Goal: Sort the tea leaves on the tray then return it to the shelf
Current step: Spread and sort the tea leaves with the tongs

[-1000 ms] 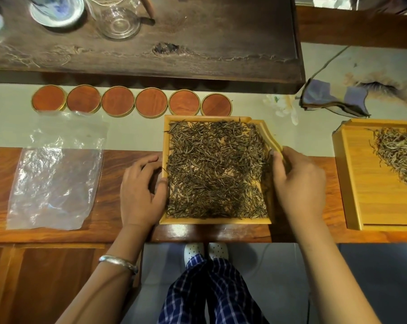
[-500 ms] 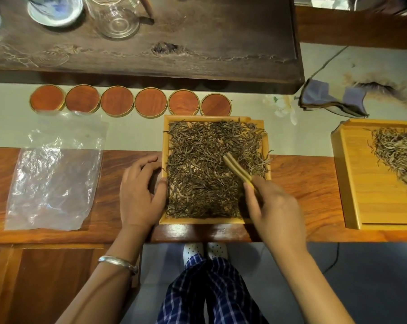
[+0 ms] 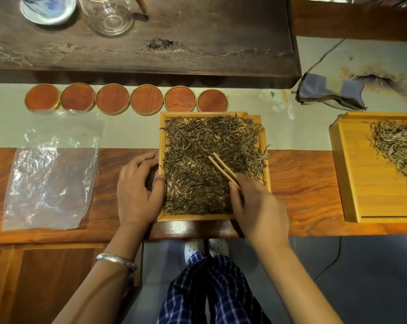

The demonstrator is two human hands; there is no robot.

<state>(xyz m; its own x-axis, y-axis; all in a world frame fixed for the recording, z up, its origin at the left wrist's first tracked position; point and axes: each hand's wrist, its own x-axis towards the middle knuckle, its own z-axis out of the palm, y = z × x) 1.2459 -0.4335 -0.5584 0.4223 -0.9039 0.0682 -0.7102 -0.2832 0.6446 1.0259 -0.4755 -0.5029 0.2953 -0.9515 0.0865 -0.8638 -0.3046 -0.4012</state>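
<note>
The tray (image 3: 161, 141) is a light bamboo rectangle lying flat at the middle of the bench (image 3: 303, 183), its long axis running 12 to 6 o'clock, its near edge close to the bench's front edge. A dark, thin layer of tea leaves (image 3: 198, 146) covers nearly its whole floor, the strands lying in mixed directions; a few paler ones spill over the rim at 3 o'clock.

The right hand (image 3: 258, 206) sits over the tray's 5 o'clock corner, its grip closed on bamboo tweezers (image 3: 222, 168), whose 2 tips point toward 11 o'clock and rest in the leaves near the tray's centre. The left hand (image 3: 136, 188) lies at 9 o'clock, fingers curled on the bench, thumb touching the tray's left rim; it holds nothing. A silver bangle (image 3: 116, 259) rings that wrist.

At 9 o'clock, well apart, a crumpled clear plastic bag (image 3: 50, 178) lies flat. At 12 o'clock, just beyond the tray, 6 round wooden coasters (image 3: 112, 101) form a row. At 3 o'clock a second tray (image 3: 352, 178) holds a paler heap of leaves. The bench is reddish wood with a pale runner behind it; further back a dark slab (image 3: 198, 50) carries a glass pitcher (image 3: 110, 17) and a blue-and-white cup (image 3: 48, 9). A grey cloth (image 3: 326, 92) lies at 2 o'clock.
</note>
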